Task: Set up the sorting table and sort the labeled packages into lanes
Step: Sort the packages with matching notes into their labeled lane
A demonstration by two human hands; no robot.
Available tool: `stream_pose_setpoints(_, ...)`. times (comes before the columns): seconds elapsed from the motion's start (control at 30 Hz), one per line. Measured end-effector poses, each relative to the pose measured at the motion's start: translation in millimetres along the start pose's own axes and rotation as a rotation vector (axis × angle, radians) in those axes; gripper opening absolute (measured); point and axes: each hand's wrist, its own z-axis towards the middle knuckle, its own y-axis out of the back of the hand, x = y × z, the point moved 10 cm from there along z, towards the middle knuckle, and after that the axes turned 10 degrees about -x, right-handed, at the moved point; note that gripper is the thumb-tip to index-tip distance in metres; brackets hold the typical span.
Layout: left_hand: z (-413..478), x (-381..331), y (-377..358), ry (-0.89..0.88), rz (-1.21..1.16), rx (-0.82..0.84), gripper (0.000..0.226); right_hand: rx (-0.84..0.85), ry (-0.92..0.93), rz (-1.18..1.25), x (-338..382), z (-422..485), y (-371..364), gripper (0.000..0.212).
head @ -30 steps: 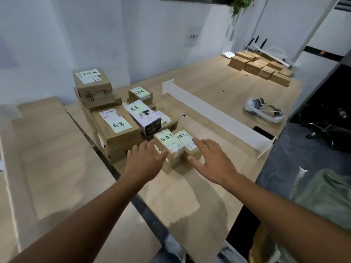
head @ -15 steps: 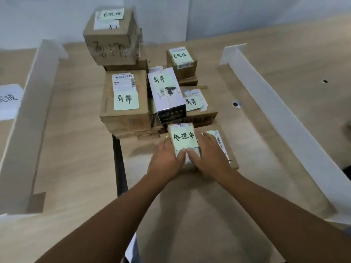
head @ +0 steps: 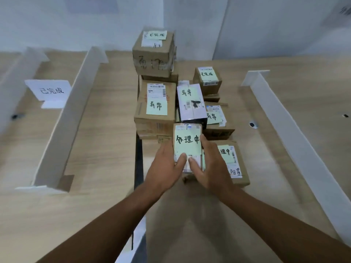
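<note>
The desk [head: 106, 149] looks partly set up: white dividers [head: 62, 118] mark lanes at left and right. Sorting seems barely begun, since the pile of boxes [head: 155, 111] sits heaped in the middle lane. A sign card [head: 50, 91] stands in the left lane with no box beside it. At the pile's near edge, the left hand [head: 163, 168] and right hand [head: 212, 168] grip the small box [head: 187, 143] from either side, thumbs on top.

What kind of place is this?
Likely a makeshift parcel-sorting station, indoors: stacked cardboard packages with handwritten green notes, white dividers marking lanes on wooden tables, and a paper lane sign. The left hand and right hand grip one labelled package.
</note>
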Motion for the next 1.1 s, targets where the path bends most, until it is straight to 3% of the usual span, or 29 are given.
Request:
stream_pose_setpoints(0.23,-40.2,19.5,213.7,-0.059,-0.011,-0.315,0.038,0.029,0.320,0.130,198.3,21.3,-54.8,0.081)
stream_pose_setpoints(0.6,-198.8,145.8,566.5,-0.051,0.153,-0.685,0.046,0.147,0.545,0.422,549.5,-56.1,-219.1,0.078)
stream_pose_setpoints(0.83,-301.0,232.2,718.4,0.054,0.247,-0.879,0.038,0.275,0.675,0.497,716.6,-124.6,-329.5,0.076)
stream_pose_setpoints(1.1,-347.7,361.1,861.7,0.210,0.307,-1.031,0.038,0.387,0.730,0.572,863.2,-158.4,-480.7,0.074)
